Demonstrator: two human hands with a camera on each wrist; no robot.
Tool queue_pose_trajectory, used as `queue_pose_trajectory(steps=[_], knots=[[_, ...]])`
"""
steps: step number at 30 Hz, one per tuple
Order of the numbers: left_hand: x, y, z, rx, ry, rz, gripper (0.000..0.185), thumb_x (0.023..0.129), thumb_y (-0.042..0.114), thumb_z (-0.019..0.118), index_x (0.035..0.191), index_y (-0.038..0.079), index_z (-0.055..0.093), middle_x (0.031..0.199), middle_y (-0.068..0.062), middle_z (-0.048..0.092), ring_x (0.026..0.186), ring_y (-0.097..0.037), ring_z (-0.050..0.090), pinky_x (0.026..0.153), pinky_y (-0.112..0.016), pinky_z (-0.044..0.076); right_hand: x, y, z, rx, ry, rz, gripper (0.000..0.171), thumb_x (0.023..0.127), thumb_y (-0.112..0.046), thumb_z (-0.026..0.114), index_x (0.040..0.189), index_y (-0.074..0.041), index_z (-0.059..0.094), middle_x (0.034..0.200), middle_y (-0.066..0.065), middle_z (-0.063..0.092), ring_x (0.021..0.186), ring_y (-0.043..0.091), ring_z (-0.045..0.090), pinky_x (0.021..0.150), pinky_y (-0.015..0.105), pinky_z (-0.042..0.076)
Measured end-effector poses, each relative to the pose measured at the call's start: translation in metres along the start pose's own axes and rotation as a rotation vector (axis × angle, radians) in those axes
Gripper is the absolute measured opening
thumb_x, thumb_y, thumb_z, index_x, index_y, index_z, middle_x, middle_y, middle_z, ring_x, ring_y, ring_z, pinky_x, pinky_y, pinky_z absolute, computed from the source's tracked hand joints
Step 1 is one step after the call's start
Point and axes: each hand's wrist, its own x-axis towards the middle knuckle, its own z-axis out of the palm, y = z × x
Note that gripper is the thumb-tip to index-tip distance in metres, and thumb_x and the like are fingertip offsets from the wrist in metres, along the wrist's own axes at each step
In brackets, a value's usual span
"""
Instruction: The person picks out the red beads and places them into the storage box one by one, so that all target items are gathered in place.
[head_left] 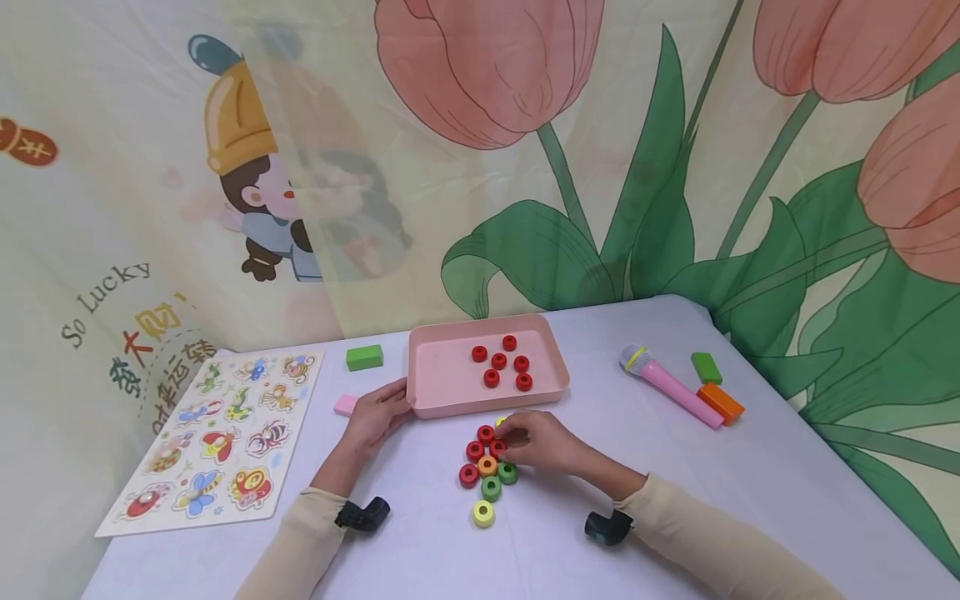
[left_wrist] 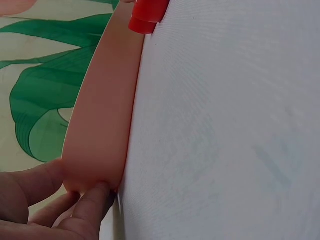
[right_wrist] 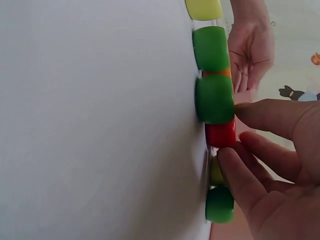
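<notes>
Sorting of coloured rings looks to be the work in hand, judging by how things lie on the white tablecloth (head_left: 675, 500). Six red rings (head_left: 501, 361) already sit inside the pink tray (head_left: 450, 400), while a mixed cluster of rings (head_left: 486, 471) in red, orange, green and yellow lies just in front of it. The left hand (head_left: 375, 414) rests against the tray's near-left corner with its fingers fairly straight, touching the wall rather than wrapped round it; the left wrist view shows fingertips (left_wrist: 92, 200) pressed to that pink rim, so the hand seems to be steadying it. The right hand (head_left: 542, 440) is down at the top of the cluster, its thumb and fingers (right_wrist: 240, 175) closing on a red ring (right_wrist: 220, 134) that sits between a green ring (right_wrist: 214, 99) and a yellow-green one; whether the ring is fully pinched or only touched is hard to say, though the curl of the fingers suggests a pinch. My reading is that the pick of one more red ring is underway. Next would come a clean lift without dragging the touching neighbours, then a short carry over the tray's near wall.
</notes>
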Motion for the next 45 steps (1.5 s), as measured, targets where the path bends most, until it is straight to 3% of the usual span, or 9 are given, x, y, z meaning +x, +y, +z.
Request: queue_pose_trajectory(steps=[13, 23, 30, 37, 42, 45], knots=[[0.0, 0.0, 0.0, 0.0, 0.01, -0.006, 0.053, 0.095, -0.008, 0.054, 0.145, -0.009, 0.038, 0.147, -0.028, 0.04, 0.133, -0.036, 0.043, 0.104, -0.04, 0.043, 0.01, -0.006, 0.006, -0.05, 0.006, 0.02, 0.022, 0.082, -0.008, 0.08, 0.104, -0.009, 0.076, 0.092, -0.006, 0.066, 0.084, 0.014, 0.058, 0.07, 0.021, 0.055], [-0.001, 0.0, -0.002, -0.013, 0.001, -0.011, 0.053, 0.095, -0.009, 0.054, 0.145, -0.009, 0.038, 0.147, -0.029, 0.039, 0.134, -0.037, 0.042, 0.105, -0.041, 0.042, 0.019, -0.015, -0.026, -0.039, 0.028, 0.037, 0.02, 0.083, -0.013, 0.08, 0.103, -0.01, 0.076, 0.089, -0.006, 0.068, 0.085, 0.016, 0.06, 0.071, 0.025, 0.057], [0.0, 0.0, -0.004, -0.005, 0.004, -0.012, 0.053, 0.095, -0.008, 0.054, 0.146, -0.008, 0.038, 0.147, -0.027, 0.04, 0.133, -0.036, 0.043, 0.105, -0.041, 0.042, 0.053, -0.019, -0.048, -0.034, 0.095, 0.044, 0.022, 0.084, -0.016, 0.08, 0.105, -0.011, 0.077, 0.095, -0.005, 0.069, 0.093, 0.018, 0.058, 0.073, 0.023, 0.056], [0.0, -0.002, -0.003, -0.008, 0.003, -0.019, 0.053, 0.096, -0.008, 0.054, 0.146, -0.008, 0.039, 0.148, -0.026, 0.039, 0.134, -0.035, 0.042, 0.106, -0.041, 0.041, 0.096, -0.017, -0.054, 0.007, 0.064, 0.127, 0.019, 0.088, -0.022, 0.075, 0.106, -0.014, 0.076, 0.087, -0.001, 0.07, 0.085, 0.029, 0.063, 0.056, 0.033, 0.052], [-0.001, 0.0, -0.002, -0.006, 0.002, -0.015, 0.052, 0.096, -0.007, 0.055, 0.146, -0.008, 0.039, 0.148, -0.026, 0.039, 0.134, -0.035, 0.042, 0.106, -0.042, 0.041, 0.122, -0.014, -0.048, 0.012, 0.054, 0.132, 0.024, 0.09, -0.02, 0.073, 0.112, -0.011, 0.074, 0.09, -0.003, 0.07, 0.084, 0.021, 0.064, 0.073, 0.031, 0.055], [-0.001, 0.0, -0.001, -0.015, -0.005, -0.008, 0.053, 0.095, -0.008, 0.054, 0.145, -0.009, 0.038, 0.148, -0.028, 0.039, 0.134, -0.037, 0.042, 0.106, -0.042, 0.041, 0.134, -0.014, -0.042, 0.027, 0.059, 0.128, 0.023, 0.089, -0.015, 0.073, 0.111, -0.007, 0.074, 0.091, -0.001, 0.069, 0.08, 0.019, 0.064, 0.073, 0.029, 0.056]])
